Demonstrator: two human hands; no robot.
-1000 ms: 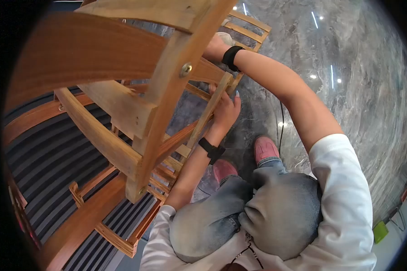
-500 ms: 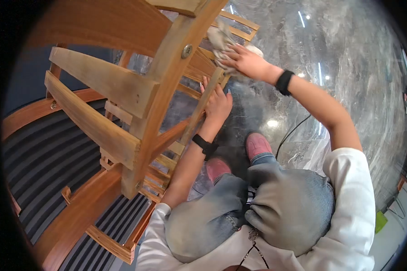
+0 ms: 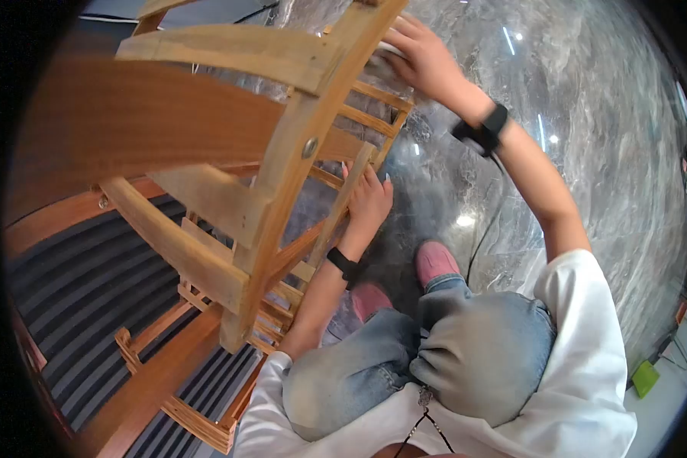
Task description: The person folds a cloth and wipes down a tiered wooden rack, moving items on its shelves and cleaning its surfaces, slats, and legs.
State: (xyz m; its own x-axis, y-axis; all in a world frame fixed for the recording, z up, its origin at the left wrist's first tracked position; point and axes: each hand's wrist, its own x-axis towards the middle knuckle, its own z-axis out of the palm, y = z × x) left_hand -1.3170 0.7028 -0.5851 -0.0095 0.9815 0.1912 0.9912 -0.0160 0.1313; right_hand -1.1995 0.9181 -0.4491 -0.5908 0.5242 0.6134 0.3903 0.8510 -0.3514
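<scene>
A slatted wooden chair point(image 3: 294, 179), tilted over, fills the left of the head view. My left hand point(image 3: 369, 200) is closed around a narrow wooden bar point(image 3: 342, 195) of it, with fingertips showing on both sides. Higher up, my right hand point(image 3: 429, 59) is at the outer edge of the chair's long rail. Its fingers are bent over a pale cloth point(image 3: 390, 49), mostly hidden behind the hand and smeared by motion. A round metal bolt point(image 3: 310, 147) sits in the rail.
Another slatted wooden piece point(image 3: 198, 426) stands lower left, on a black ribbed surface point(image 3: 69, 305). Grey marbled floor point(image 3: 588, 175) spreads to the right, with a thin black cable point(image 3: 482, 243) on it. My pink shoes point(image 3: 437, 262) are below. A green object point(image 3: 645, 378) is far right.
My right hand has moved up along the rail with the cloth. The chair appears lower and slightly turned in view. My left hand keeps its place on the bar.
</scene>
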